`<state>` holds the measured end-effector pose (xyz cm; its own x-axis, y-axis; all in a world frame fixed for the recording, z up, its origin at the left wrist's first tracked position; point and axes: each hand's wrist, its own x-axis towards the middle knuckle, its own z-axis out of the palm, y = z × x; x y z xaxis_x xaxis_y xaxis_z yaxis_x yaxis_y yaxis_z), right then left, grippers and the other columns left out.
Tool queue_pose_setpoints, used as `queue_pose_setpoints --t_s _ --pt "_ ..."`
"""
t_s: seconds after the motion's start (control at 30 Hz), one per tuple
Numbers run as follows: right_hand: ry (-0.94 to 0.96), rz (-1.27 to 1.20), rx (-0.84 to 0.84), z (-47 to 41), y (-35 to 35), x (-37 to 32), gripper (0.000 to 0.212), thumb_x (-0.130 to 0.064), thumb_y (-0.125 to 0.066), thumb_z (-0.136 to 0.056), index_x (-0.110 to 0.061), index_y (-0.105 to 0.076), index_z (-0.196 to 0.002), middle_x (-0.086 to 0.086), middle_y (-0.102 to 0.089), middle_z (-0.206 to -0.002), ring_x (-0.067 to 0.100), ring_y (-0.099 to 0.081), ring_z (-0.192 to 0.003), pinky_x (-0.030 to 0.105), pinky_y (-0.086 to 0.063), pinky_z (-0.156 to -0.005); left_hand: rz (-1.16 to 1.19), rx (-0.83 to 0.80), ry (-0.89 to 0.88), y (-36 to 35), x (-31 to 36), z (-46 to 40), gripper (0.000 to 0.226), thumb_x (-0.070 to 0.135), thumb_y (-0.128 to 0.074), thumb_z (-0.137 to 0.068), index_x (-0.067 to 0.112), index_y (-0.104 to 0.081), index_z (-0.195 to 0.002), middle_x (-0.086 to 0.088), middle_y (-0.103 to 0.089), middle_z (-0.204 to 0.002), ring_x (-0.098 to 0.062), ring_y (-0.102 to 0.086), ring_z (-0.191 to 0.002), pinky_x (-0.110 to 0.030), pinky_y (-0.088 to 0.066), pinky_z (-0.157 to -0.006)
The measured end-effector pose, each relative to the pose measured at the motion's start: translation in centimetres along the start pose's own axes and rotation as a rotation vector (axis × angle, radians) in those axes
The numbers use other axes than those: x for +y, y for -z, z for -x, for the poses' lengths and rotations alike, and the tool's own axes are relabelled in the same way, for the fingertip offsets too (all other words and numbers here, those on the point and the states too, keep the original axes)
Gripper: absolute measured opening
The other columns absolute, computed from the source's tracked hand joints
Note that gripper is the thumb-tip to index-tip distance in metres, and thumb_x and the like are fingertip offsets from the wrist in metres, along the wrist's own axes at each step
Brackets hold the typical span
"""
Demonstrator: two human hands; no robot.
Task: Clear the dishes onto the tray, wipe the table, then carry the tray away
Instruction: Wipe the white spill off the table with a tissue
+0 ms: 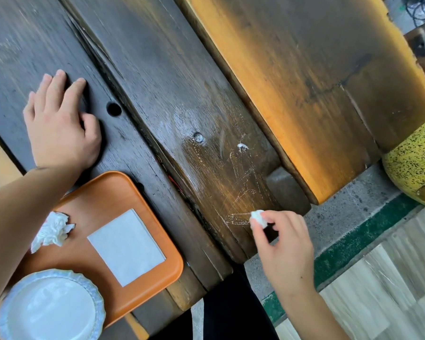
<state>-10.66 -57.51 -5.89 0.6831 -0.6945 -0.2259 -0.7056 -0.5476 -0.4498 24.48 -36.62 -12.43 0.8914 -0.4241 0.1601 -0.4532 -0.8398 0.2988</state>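
An orange tray (101, 195) lies on the dark wooden table (157, 69) near its front edge. On the tray are a white scalloped plate (50, 306), a flat white napkin (127, 246) and a crumpled tissue (52, 229). My left hand (59, 123) rests flat on the table just beyond the tray, fingers spread, holding nothing. My right hand (280, 244) pinches a small wad of white tissue (259, 218) against the table's front right edge. White smears and a white speck (242, 146) mark the wood beyond the wad.
A lighter orange-brown plank (304, 82) forms the table's right part. A yellow speckled pot (412, 163) stands on the floor at the right. Below the table edge are a grey floor, a green strip (353, 239) and pale tiles.
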Motion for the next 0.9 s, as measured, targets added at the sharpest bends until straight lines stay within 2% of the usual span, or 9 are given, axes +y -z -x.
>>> queue_pose_setpoints --t_s 0.13,0.3,0.43,0.53,0.6,0.73,0.8,0.9 --pt "0.178 -0.060 -0.050 0.3 -1.8 -2.7 0.007 -0.030 -0.070 -0.089 -0.025 -0.065 -0.088 -0.014 -0.061 -0.091 0.011 -0.054 -0.085 0.027 -0.050 -0.074 -0.009 -0.003 -0.013 -0.1 -0.2 -0.1 0.057 0.020 -0.043 -0.089 0.018 -0.046 -0.146 -0.014 -0.037 -0.160 -0.035 -0.028 -0.151 -0.053 -0.020 -0.124" --pt "0.229 -0.241 -0.151 1.9 -1.6 -2.9 0.005 -0.020 -0.067 -0.086 -0.019 -0.063 -0.088 -0.013 -0.061 -0.093 0.007 -0.056 -0.088 0.022 -0.048 -0.076 -0.016 0.002 -0.020 -0.2 -0.4 -0.1 0.057 0.020 -0.042 -0.089 0.019 -0.046 -0.146 -0.013 -0.038 -0.160 -0.035 -0.029 -0.151 -0.053 -0.021 -0.123" --pt "0.091 -0.237 -0.243 2.6 0.6 0.6 0.026 -0.009 -0.071 -0.081 -0.026 -0.059 -0.097 -0.017 -0.059 -0.098 0.000 -0.055 -0.095 0.008 -0.041 -0.080 -0.014 0.000 -0.015 -0.1 -0.2 0.0 0.057 0.021 -0.042 -0.089 0.019 -0.046 -0.146 -0.013 -0.037 -0.161 -0.034 -0.028 -0.151 -0.053 -0.020 -0.124" --pt "0.221 -0.173 -0.241 1.9 1.8 2.2 0.030 -0.006 -0.068 -0.081 -0.023 -0.062 -0.105 -0.013 -0.059 -0.105 0.001 -0.056 -0.104 0.009 -0.042 -0.088 -0.013 0.002 -0.009 0.0 0.0 0.1 0.057 0.020 -0.042 -0.089 0.018 -0.046 -0.146 -0.013 -0.037 -0.161 -0.033 -0.028 -0.152 -0.051 -0.019 -0.124" --pt "0.333 -0.140 -0.241 1.1 2.1 2.8 0.026 -0.004 -0.068 -0.082 -0.016 -0.069 -0.105 -0.006 -0.061 -0.109 0.006 -0.058 -0.107 0.017 -0.047 -0.092 -0.020 -0.003 -0.009 0.1 0.1 0.1 0.057 0.020 -0.042 -0.089 0.018 -0.046 -0.146 -0.012 -0.037 -0.161 -0.033 -0.028 -0.152 -0.049 -0.018 -0.124" --pt "0.524 -0.009 -0.273 -0.4 2.4 3.6 0.025 -0.004 -0.066 -0.088 -0.015 -0.074 -0.110 -0.001 -0.063 -0.109 0.018 -0.058 -0.098 0.033 -0.052 -0.078 -0.023 -0.004 0.012 0.2 0.2 0.0 0.058 0.020 -0.043 -0.089 0.019 -0.047 -0.146 -0.011 -0.037 -0.161 -0.032 -0.028 -0.152 -0.046 -0.015 -0.123" --pt "0.574 0.042 -0.283 -1.2 2.5 3.9 0.031 0.002 -0.067 -0.086 -0.015 -0.074 -0.111 0.002 -0.062 -0.106 0.022 -0.056 -0.094 0.036 -0.052 -0.070 -0.024 -0.002 0.012 0.2 0.3 0.1 0.058 0.020 -0.044 -0.088 0.019 -0.047 -0.146 -0.011 -0.038 -0.161 -0.032 -0.028 -0.152 -0.046 -0.015 -0.123" --pt "0.593 0.063 -0.290 -3.4 2.5 3.7 0.032 0.005 -0.070 -0.085 -0.014 -0.074 -0.110 0.004 -0.063 -0.104 0.021 -0.053 -0.094 0.038 -0.051 -0.070 -0.025 -0.002 0.008 0.3 0.3 0.1 0.057 0.020 -0.044 -0.089 0.019 -0.047 -0.146 -0.011 -0.038 -0.161 -0.032 -0.028 -0.152 -0.046 -0.015 -0.123"
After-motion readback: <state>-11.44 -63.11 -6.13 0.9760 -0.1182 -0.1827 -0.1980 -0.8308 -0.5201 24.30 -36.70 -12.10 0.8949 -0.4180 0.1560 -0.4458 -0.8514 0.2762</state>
